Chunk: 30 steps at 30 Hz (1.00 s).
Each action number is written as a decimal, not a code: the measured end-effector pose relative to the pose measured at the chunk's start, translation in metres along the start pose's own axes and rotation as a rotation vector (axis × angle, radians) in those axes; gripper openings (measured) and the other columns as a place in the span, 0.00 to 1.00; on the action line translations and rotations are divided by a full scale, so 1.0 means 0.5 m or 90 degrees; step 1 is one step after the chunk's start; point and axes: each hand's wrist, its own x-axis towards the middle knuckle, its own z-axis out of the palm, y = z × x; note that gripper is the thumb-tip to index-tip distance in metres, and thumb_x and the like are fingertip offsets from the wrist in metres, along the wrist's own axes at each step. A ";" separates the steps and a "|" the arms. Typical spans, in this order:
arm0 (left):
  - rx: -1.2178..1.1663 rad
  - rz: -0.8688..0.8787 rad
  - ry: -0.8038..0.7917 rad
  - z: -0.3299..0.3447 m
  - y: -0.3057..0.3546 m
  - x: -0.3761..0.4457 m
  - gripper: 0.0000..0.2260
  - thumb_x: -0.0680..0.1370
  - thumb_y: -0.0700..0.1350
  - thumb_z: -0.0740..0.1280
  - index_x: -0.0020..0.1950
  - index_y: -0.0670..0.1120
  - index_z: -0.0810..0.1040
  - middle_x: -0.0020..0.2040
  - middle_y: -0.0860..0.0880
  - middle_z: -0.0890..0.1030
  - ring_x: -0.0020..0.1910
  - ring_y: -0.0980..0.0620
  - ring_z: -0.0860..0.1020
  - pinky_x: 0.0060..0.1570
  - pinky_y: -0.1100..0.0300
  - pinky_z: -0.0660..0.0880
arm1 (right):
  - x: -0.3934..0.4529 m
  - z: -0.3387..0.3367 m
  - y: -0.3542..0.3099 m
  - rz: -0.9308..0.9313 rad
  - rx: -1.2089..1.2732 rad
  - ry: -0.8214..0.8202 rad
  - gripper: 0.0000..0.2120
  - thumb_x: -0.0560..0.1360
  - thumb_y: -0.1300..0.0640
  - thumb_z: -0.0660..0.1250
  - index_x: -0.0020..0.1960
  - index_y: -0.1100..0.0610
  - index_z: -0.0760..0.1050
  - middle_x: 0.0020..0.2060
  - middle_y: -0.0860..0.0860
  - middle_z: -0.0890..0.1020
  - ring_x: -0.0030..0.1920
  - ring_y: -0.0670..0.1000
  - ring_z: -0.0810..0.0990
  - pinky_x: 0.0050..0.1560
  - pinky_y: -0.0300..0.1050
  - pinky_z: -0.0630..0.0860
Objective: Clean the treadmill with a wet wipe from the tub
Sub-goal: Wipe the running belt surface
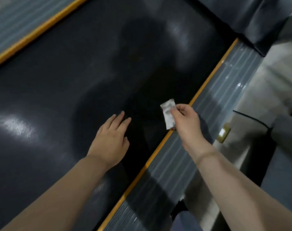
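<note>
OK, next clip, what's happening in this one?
A person leans over a treadmill. The right hand pinches a small folded wet wipe, already smudged grey, just above the black belt near the yellow edge strip. The left hand is spread open, low over the belt; contact is unclear. The tub is not in view.

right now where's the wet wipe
In the head view the wet wipe is pinched in the right hand, right of centre, held over the black belt beside its right yellow edge strip.
</note>
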 end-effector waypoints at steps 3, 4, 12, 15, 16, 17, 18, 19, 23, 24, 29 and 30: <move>0.032 0.013 0.029 -0.008 0.006 0.109 0.28 0.82 0.49 0.59 0.81 0.49 0.54 0.82 0.48 0.50 0.80 0.47 0.48 0.79 0.50 0.50 | 0.120 -0.010 -0.050 -0.029 -0.009 -0.001 0.07 0.77 0.54 0.65 0.54 0.51 0.77 0.50 0.50 0.82 0.50 0.51 0.82 0.50 0.51 0.80; 0.038 0.008 0.044 -0.015 0.009 0.147 0.28 0.82 0.49 0.59 0.81 0.49 0.54 0.82 0.47 0.50 0.80 0.46 0.49 0.78 0.50 0.49 | 0.157 -0.018 -0.066 -0.037 -0.010 -0.003 0.08 0.77 0.54 0.65 0.56 0.52 0.77 0.50 0.51 0.82 0.50 0.51 0.82 0.50 0.50 0.80; 0.073 -0.026 0.153 -0.107 -0.002 0.410 0.27 0.82 0.51 0.57 0.81 0.49 0.55 0.82 0.47 0.49 0.80 0.45 0.49 0.77 0.49 0.51 | 0.406 -0.117 -0.160 -0.085 -0.080 0.027 0.08 0.78 0.52 0.65 0.55 0.55 0.74 0.49 0.55 0.82 0.45 0.52 0.82 0.37 0.43 0.78; 0.092 -0.015 0.145 -0.136 -0.006 0.494 0.27 0.83 0.53 0.56 0.81 0.50 0.54 0.82 0.48 0.48 0.81 0.46 0.47 0.79 0.48 0.49 | 0.479 -0.160 -0.196 -0.110 -0.111 0.101 0.05 0.77 0.52 0.66 0.52 0.50 0.73 0.44 0.51 0.81 0.46 0.54 0.82 0.45 0.54 0.80; 0.104 -0.005 0.142 -0.142 -0.006 0.518 0.28 0.83 0.53 0.56 0.81 0.50 0.54 0.82 0.47 0.48 0.81 0.46 0.46 0.79 0.48 0.48 | 0.501 -0.172 -0.207 -0.122 -0.124 0.137 0.04 0.77 0.52 0.66 0.51 0.50 0.73 0.42 0.49 0.80 0.45 0.54 0.81 0.44 0.53 0.78; 0.117 0.005 0.140 -0.148 -0.006 0.542 0.28 0.82 0.54 0.56 0.81 0.50 0.54 0.82 0.47 0.49 0.81 0.45 0.47 0.79 0.48 0.48 | 0.521 -0.182 -0.220 -0.134 -0.141 0.173 0.04 0.77 0.52 0.66 0.50 0.50 0.74 0.39 0.47 0.78 0.44 0.53 0.80 0.41 0.49 0.76; 0.129 0.016 0.138 -0.156 -0.007 0.564 0.28 0.82 0.54 0.56 0.81 0.50 0.54 0.82 0.47 0.49 0.81 0.45 0.47 0.79 0.48 0.47 | 0.540 -0.193 -0.232 -0.145 -0.160 0.210 0.04 0.77 0.52 0.66 0.50 0.51 0.74 0.38 0.46 0.76 0.43 0.52 0.78 0.39 0.45 0.73; 0.140 0.024 0.136 -0.164 -0.008 0.585 0.28 0.82 0.54 0.56 0.81 0.50 0.54 0.82 0.47 0.50 0.81 0.45 0.47 0.79 0.48 0.47 | 0.556 -0.204 -0.243 -0.153 -0.182 0.241 0.05 0.78 0.52 0.66 0.50 0.53 0.74 0.38 0.46 0.75 0.43 0.51 0.77 0.37 0.42 0.70; 0.199 0.045 0.131 -0.191 -0.031 0.665 0.29 0.82 0.59 0.50 0.82 0.51 0.52 0.82 0.46 0.51 0.80 0.44 0.48 0.78 0.46 0.45 | 0.608 -0.247 -0.270 -0.180 -0.301 0.297 0.08 0.81 0.54 0.62 0.58 0.52 0.76 0.44 0.48 0.78 0.44 0.51 0.78 0.37 0.42 0.72; 0.211 0.050 0.122 -0.190 -0.036 0.677 0.30 0.81 0.61 0.47 0.82 0.51 0.52 0.82 0.47 0.51 0.80 0.44 0.48 0.78 0.45 0.44 | 0.619 -0.251 -0.270 -0.199 -0.348 0.306 0.11 0.81 0.55 0.60 0.60 0.50 0.77 0.46 0.49 0.80 0.45 0.52 0.79 0.42 0.43 0.75; 0.229 0.053 0.110 -0.173 -0.052 0.691 0.30 0.80 0.61 0.45 0.81 0.53 0.53 0.81 0.48 0.53 0.80 0.45 0.49 0.78 0.45 0.43 | 0.675 -0.247 -0.284 -0.282 -0.375 0.365 0.15 0.81 0.59 0.60 0.64 0.51 0.79 0.62 0.47 0.81 0.61 0.48 0.79 0.62 0.34 0.69; 0.225 0.057 0.111 -0.171 -0.053 0.693 0.29 0.80 0.60 0.46 0.81 0.53 0.54 0.81 0.48 0.54 0.80 0.45 0.50 0.78 0.45 0.44 | 0.687 -0.245 -0.283 -0.291 -0.389 0.354 0.16 0.81 0.60 0.59 0.64 0.52 0.79 0.63 0.47 0.80 0.63 0.48 0.78 0.64 0.34 0.68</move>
